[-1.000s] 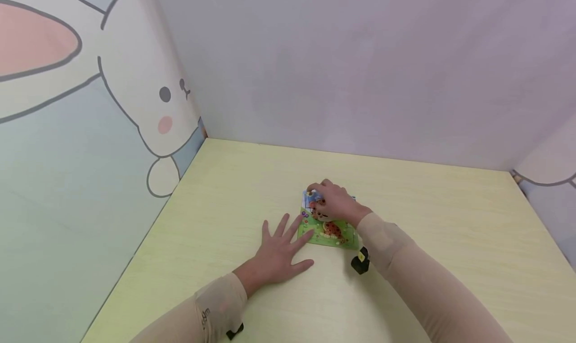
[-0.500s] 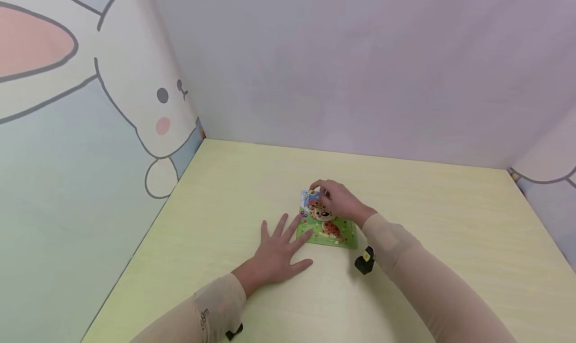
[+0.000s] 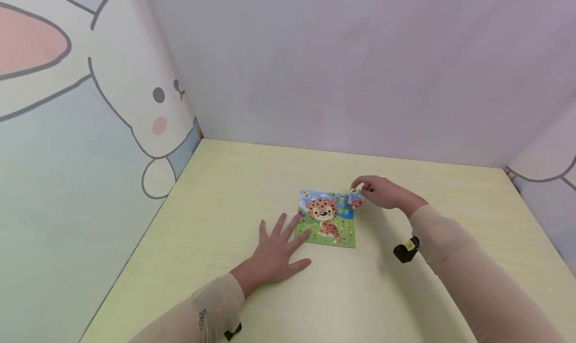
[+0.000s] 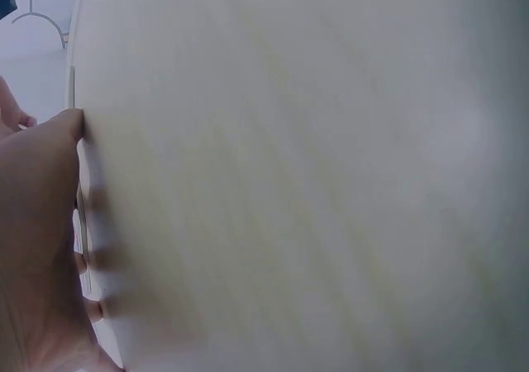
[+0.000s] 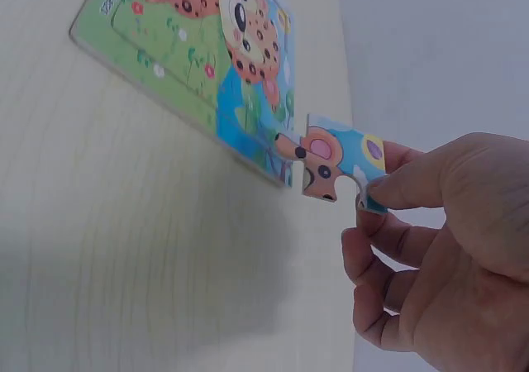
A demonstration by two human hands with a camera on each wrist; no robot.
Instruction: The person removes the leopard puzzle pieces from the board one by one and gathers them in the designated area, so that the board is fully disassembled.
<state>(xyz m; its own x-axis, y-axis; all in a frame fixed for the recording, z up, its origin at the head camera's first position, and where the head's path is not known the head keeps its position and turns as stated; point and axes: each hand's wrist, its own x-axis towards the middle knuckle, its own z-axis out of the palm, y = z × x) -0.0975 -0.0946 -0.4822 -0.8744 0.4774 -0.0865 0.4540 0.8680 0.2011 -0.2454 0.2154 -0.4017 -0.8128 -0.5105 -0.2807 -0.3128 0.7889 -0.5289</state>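
A square jigsaw puzzle board (image 3: 345,234) with a spotted leopard cub on green grass and blue sky lies flat on the table. My right hand (image 3: 382,192) pinches a jigsaw piece (image 5: 331,157) between thumb and fingers, off the table by the board's upper right corner. Blue sky, a pink ear and spotted fur are printed on that piece. My left hand (image 3: 274,255) rests on the table with its fingers spread, and its fingertips reach the board's left edge. In the left wrist view, the left hand (image 4: 41,248) shows only at the edge.
The pale wooden table (image 3: 243,183) meets a plain light wall (image 3: 342,73) at the back. On the left stands a wall panel (image 3: 67,193) with a cartoon rabbit. A black wrist camera (image 3: 407,250) hangs under the right sleeve.
My right hand has lifted the jigsaw piece from the board's upper left and carried it right, uncovering the leopard picture. The left hand has stayed in place.
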